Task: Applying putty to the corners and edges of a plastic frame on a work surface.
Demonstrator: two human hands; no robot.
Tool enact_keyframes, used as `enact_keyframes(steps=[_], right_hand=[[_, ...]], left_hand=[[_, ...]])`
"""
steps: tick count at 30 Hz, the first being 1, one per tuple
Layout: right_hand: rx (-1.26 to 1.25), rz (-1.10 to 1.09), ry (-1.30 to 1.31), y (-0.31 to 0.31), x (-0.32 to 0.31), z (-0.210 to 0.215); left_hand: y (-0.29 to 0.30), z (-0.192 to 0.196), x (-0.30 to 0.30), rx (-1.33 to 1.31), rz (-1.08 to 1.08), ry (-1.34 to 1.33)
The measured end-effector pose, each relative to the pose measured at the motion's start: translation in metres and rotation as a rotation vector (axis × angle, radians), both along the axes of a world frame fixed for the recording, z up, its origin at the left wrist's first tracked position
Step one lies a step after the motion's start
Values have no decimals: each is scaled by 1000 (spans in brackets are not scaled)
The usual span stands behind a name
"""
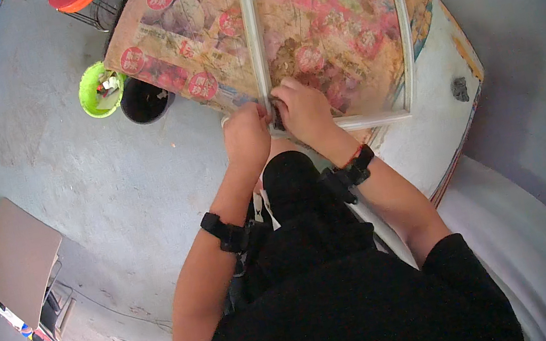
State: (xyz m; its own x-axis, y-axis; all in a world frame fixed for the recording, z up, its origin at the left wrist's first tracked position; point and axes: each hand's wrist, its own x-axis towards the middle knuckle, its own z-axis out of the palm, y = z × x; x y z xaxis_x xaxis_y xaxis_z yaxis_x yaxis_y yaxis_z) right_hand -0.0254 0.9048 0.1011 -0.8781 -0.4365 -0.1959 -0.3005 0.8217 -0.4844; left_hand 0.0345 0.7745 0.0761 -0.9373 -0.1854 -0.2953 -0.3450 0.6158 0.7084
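- I'm watching through the head view: the pale frame (254, 35) is lying on the worn board (179, 33), its near corner sitting in front of the person's body, probably for easy reach.
- Left hand (247, 135): fingers are curling together, seemingly pinching the bar's near end from its left side, likely steadying it.
- Right hand (305, 110): is working just right of the same bar, fingers bent; I'm not seeing the tips well, so I can't tell whether they're clamping anything.
- The hands are facing each other across the bar, presumably so both are bearing on one spot.
- The board is supporting the frame from below, likely holding it flat.
- Green bucket (88, 101) and black bucket (144, 104) are standing left of the board, apparently within reach but outside the working area.
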Motion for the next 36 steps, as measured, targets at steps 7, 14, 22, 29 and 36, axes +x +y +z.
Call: enact_keyframes(steps=[7,14,22,29,36], right_hand=[[-60,-49,228,-34,-103,-12],[-11,45,86,-9,-35,-13],[-55,72,-103,38,15,32],[-132,-84,71,40,28,15],[-181,-20,194,20,29,-20]], left_hand=[[-1,-5,1,16,-29,-3],[-3,-3,0,31,-16,4],[-7,-6,-5,22,1,-131],[-8,-13,-2,23,-21,-102],[-2,-5,-3,7,33,-118]])
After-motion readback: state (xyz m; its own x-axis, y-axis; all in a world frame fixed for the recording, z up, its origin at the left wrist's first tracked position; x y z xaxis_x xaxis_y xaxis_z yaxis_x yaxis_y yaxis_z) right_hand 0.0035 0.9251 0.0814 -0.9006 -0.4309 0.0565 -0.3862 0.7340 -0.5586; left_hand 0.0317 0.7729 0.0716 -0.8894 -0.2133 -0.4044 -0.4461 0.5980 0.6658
